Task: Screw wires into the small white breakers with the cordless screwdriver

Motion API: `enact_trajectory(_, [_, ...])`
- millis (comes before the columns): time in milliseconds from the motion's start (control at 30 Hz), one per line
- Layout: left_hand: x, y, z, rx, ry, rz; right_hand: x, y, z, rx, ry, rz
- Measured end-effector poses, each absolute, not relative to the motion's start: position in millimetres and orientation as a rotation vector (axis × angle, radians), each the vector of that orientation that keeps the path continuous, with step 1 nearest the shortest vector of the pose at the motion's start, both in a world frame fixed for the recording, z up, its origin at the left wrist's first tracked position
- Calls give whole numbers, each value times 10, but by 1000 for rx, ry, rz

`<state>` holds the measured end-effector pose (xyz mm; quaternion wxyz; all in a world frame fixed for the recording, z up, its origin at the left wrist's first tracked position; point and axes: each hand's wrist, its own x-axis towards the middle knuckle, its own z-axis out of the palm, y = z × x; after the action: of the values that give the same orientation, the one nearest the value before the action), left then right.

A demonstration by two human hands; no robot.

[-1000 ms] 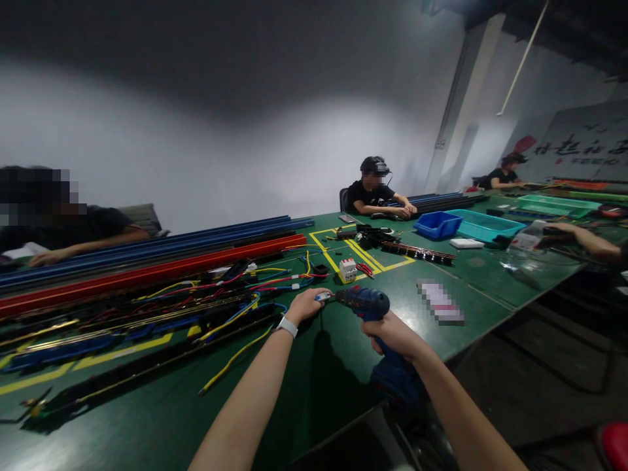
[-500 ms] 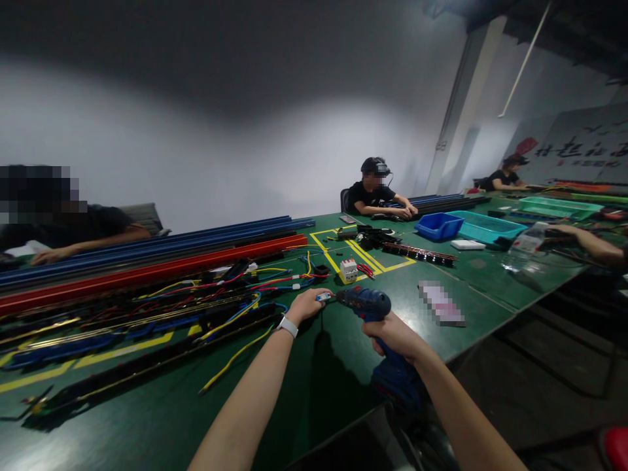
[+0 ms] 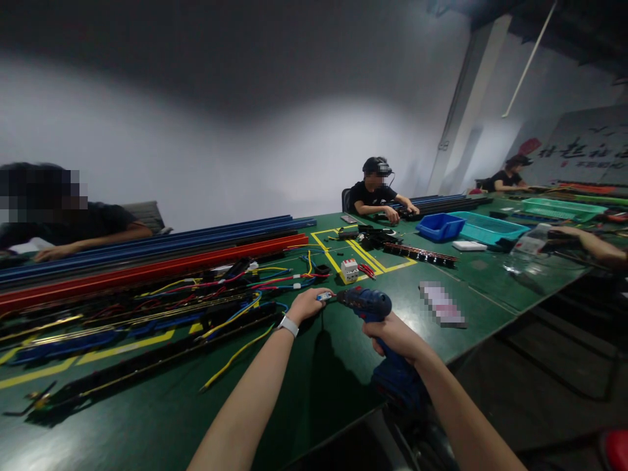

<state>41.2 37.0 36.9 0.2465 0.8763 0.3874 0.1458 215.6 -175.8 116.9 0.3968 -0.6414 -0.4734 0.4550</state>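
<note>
My right hand (image 3: 395, 337) is wrapped round the handle of a blue cordless drill (image 3: 370, 303), whose nose points left. The drill's tip meets, or nearly meets, a small white and blue block (image 3: 324, 297); I cannot tell if they touch. That block is pinched in the fingers of my left hand (image 3: 308, 304), just above the green table (image 3: 304, 405). Beyond the drill stands a white circuit breaker (image 3: 349, 269) with red levers, and short red and black wires (image 3: 367, 270) lie beside it.
Black rails with coloured wires (image 3: 235, 294) and a long red profile (image 3: 206, 260) cover the left side. A phone (image 3: 441, 304) lies at right, with a blue bin (image 3: 440, 227) and a teal basket (image 3: 490, 227) farther off. Co-workers sit across the table; another person's arm (image 3: 601, 247) reaches in from the right.
My hands, the drill and the small block hold nearly the same position. Across the table, a co-worker's hand has shifted slightly left.
</note>
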Motion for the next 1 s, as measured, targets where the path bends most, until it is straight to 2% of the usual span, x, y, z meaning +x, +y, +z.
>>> enact_trajectory(1000, [414, 359, 373, 2402, 1040, 416, 2166, -1753, 1140, -1612, -1197, 1129])
